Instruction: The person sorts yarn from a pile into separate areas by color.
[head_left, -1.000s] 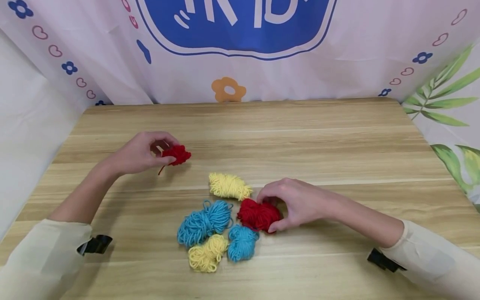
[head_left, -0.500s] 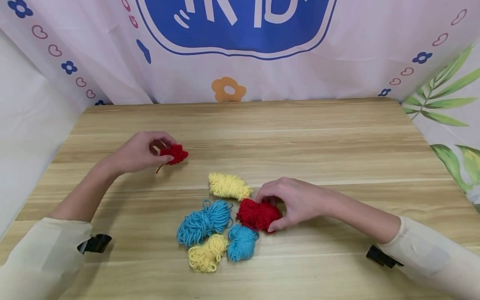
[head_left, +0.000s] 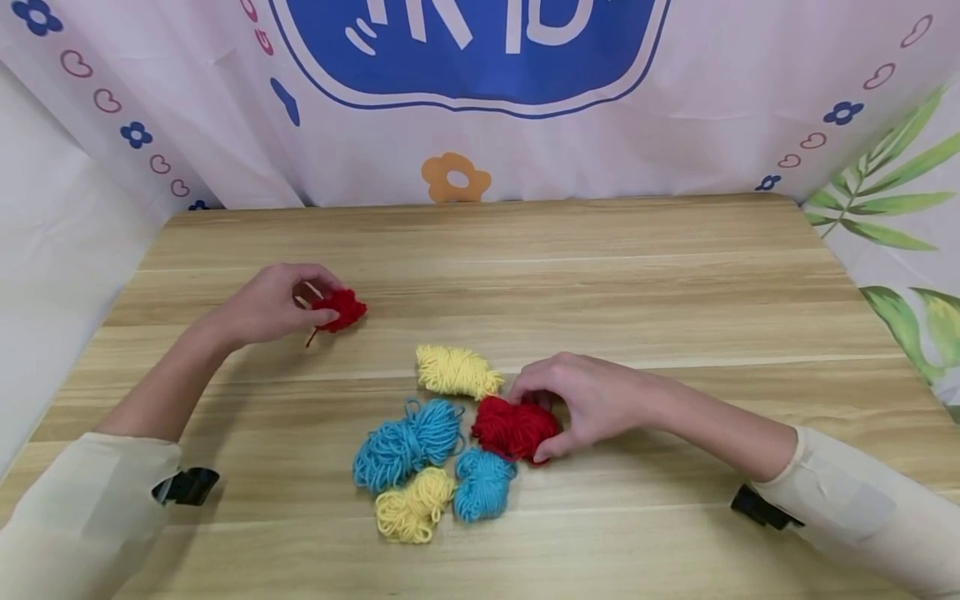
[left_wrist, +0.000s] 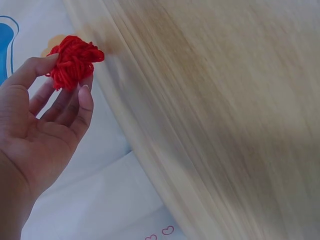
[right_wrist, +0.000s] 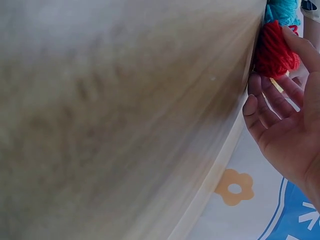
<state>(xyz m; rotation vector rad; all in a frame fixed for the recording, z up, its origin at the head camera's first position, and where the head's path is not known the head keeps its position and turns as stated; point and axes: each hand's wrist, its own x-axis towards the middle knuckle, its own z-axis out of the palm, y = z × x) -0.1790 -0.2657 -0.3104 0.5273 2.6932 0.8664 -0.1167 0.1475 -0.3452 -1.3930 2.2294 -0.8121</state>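
Note:
My left hand (head_left: 281,304) pinches a small red yarn bundle (head_left: 342,311) between thumb and fingers over the left part of the table; a short strand dangles from it. In the left wrist view that red yarn bundle (left_wrist: 75,62) sits at the fingertips. Toward the middle, my right hand (head_left: 581,404) grips a larger red yarn bundle (head_left: 514,428), thumb at the near side and fingers at the far side. The right wrist view has this red bundle (right_wrist: 276,50) between thumb and fingers, low at the tabletop, with blue yarn (right_wrist: 282,11) beyond.
Around the larger red bundle lie a yellow yarn bundle (head_left: 457,372), a big blue one (head_left: 408,446), a smaller blue one (head_left: 483,484) and another yellow one (head_left: 415,506). A printed cloth (head_left: 360,158) hangs behind the wooden table (head_left: 675,275).
My left hand has drifted slightly left with the small red yarn bundle. The right hand stays at the larger red bundle, almost unmoved.

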